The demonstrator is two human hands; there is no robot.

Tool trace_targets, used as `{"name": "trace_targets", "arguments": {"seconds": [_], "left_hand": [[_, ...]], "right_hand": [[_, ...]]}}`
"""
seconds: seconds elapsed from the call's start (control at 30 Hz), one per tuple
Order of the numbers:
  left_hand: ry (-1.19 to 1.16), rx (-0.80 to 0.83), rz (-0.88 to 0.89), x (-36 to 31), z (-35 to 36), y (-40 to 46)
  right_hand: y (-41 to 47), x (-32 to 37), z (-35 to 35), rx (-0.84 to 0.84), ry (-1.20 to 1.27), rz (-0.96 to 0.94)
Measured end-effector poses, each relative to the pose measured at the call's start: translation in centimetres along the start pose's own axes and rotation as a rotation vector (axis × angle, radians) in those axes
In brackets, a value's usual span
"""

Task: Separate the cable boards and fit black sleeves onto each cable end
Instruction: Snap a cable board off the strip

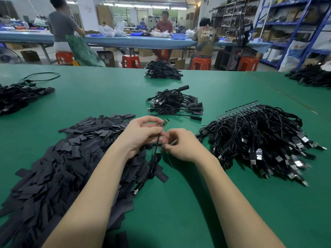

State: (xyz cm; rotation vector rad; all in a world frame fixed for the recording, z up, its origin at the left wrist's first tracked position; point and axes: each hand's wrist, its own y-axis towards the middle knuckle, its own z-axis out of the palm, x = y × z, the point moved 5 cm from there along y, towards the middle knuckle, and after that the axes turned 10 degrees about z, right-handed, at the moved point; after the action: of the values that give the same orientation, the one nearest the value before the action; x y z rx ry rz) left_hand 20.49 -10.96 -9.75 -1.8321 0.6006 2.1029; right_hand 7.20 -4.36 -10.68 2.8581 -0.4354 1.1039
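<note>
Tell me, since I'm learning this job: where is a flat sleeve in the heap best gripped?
Probably by a short end, pinched across its flat faces. Take a loose sleeve at the heap's near right edge, coming from the right: it lies flat on the table, overlapped at only one end.

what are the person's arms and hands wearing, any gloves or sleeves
Nothing shows on either one. The left hand and right hand have no gloves, and no rings show. Both forearms are uncovered to the bottom of the picture, with no sleeve, watch or wristband in sight.
</note>
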Motion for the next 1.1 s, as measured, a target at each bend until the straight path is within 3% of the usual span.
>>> {"name": "trace_targets", "arguments": {"seconds": [0.17, 0.3, 0.6, 1.1], "left_hand": [[-0.044, 0.011, 0.004, -0.4, 0.5, 0.0], [-0.241, -0.023, -0.021, 0.1, 1.6, 0.1], [-0.505, -0.094, -0.020, 0.0, 3.1, 0.0], [-0.428, 0.049, -0.172, -0.3, 4.2, -0.9]], "right_hand": [[-0.1, -0.8, -2.3, 0.013, 0.807, 0.063], [-0.2, -0.6, -2.6, -0.005, 1.108, 0.081], [-0.3, -1.0, -3.1, 0.090, 1.311, 0.091], [-0.6, -2.2, -5.1, 0.012, 1.503, 0.038]]}}
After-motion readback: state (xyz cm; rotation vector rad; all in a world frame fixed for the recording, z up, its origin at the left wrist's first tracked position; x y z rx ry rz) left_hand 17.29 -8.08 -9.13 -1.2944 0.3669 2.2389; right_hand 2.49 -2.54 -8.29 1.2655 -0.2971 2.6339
